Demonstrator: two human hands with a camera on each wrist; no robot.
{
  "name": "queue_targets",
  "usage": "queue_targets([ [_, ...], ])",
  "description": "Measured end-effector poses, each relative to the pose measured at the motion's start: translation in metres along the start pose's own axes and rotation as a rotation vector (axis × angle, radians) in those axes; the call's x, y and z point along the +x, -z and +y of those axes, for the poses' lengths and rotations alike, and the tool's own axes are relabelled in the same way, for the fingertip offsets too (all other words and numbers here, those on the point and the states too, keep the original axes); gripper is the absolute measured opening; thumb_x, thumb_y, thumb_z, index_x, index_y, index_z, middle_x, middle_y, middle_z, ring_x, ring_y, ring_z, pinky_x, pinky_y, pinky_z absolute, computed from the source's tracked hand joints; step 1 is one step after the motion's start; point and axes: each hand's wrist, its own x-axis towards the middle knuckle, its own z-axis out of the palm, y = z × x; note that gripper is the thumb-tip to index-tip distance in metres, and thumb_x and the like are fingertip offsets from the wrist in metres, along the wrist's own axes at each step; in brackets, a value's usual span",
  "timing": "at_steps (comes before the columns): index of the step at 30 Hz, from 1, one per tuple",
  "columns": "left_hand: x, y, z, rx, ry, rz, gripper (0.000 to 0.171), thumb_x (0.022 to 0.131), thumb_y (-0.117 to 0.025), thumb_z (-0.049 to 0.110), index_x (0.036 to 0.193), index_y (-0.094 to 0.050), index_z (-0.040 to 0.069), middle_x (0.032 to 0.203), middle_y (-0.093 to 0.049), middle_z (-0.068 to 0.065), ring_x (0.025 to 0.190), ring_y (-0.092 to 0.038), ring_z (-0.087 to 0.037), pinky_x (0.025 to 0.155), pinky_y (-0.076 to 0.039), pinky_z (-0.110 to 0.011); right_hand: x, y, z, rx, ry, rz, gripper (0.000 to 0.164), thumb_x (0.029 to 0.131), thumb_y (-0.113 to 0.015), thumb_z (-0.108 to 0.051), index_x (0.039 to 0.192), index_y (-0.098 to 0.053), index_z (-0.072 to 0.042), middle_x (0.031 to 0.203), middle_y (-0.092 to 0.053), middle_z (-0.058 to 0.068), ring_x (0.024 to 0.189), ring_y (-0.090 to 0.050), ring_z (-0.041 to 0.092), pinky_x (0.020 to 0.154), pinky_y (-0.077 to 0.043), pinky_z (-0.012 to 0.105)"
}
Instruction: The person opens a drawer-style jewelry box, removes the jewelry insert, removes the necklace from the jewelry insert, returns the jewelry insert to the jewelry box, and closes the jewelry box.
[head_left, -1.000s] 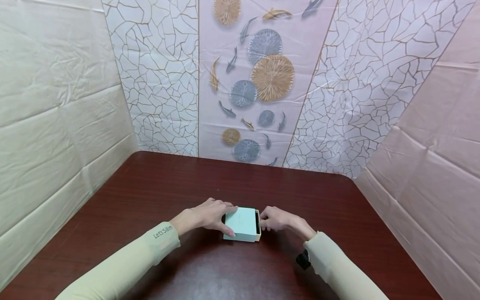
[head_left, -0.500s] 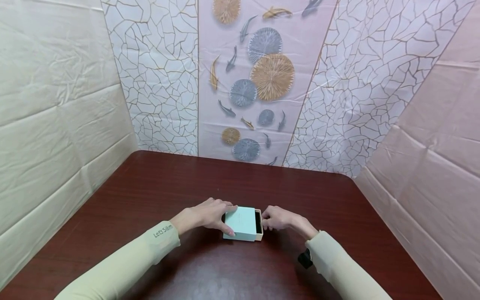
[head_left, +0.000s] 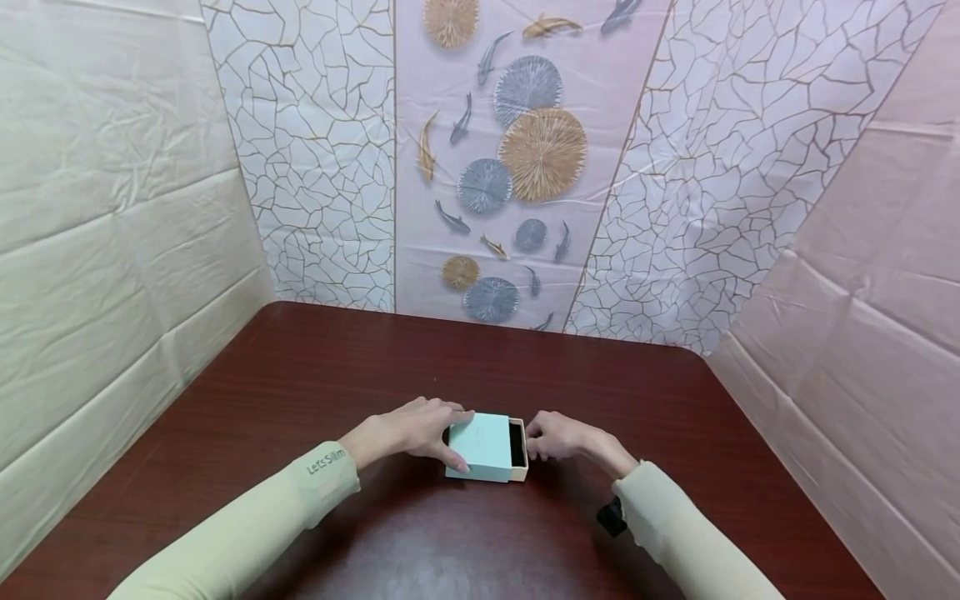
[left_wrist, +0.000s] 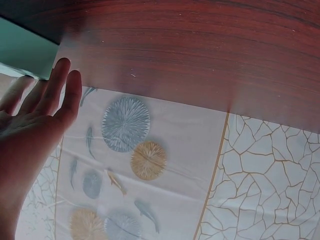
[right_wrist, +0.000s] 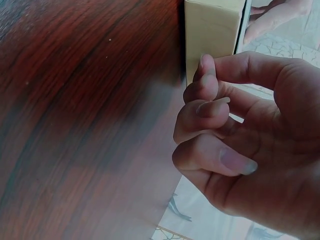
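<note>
Left hand (head_left: 411,432) lies flat with fingers straight, holding down the mint-green cardboard sleeve box (head_left: 482,447). Right hand (head_left: 561,437) has fingers curled, pinching the beige inner drawer (head_left: 520,450) — partly slid out. The box sits mid-front on the dark red wooden table (head_left: 315,375).

A dark reddish-brown wooden desk (head_left: 315,375) is stretching beyond the hands, a fish-and-disc patterned backdrop sheet (head_left: 495,167) hanging behind it.
</note>
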Motion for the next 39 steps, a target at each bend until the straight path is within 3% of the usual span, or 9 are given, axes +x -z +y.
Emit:
queue_targets([
  [13,0.0,-0.001,-0.001,-0.032,0.013,-0.006,0.089,0.075,-0.072,0.062,0.145,-0.045,0.016,0.144,-0.051,-0.008,0.126,-0.055,-0.022,0.101,-0.046,-0.038,-0.002,0.002,0.003,-0.001,-0.044,0.003,0.027,0.096,-0.051,-0.007,0.074,-0.068,-0.002,0.059,-0.055,0.0,0.048,-0.042,0.009,0.046,-0.035,0.021],
  [26,-0.001,0.0,0.0,-0.057,0.021,-0.012,0.089,0.074,-0.073,0.061,0.146,-0.044,0.015,0.145,-0.049,-0.009,0.127,-0.054,-0.024,0.102,-0.045,-0.04,-0.005,0.004,0.008,-0.017,-0.054,0.004,0.029,0.097,-0.052,-0.009,0.073,-0.068,-0.006,0.06,-0.056,0.002,0.051,-0.045,0.009,0.046,-0.035,0.022],
  [39,0.0,-0.002,0.0,-0.06,0.022,-0.009,0.09,0.074,-0.073,0.061,0.146,-0.044,0.015,0.145,-0.049,-0.009,0.126,-0.054,-0.024,0.101,-0.046,-0.04,-0.007,0.006,0.012,-0.014,-0.052,0.001,0.025,0.092,-0.051,-0.004,0.072,-0.066,-0.003,0.058,-0.055,0.003,0.051,-0.046,0.01,0.046,-0.037,0.021],
])
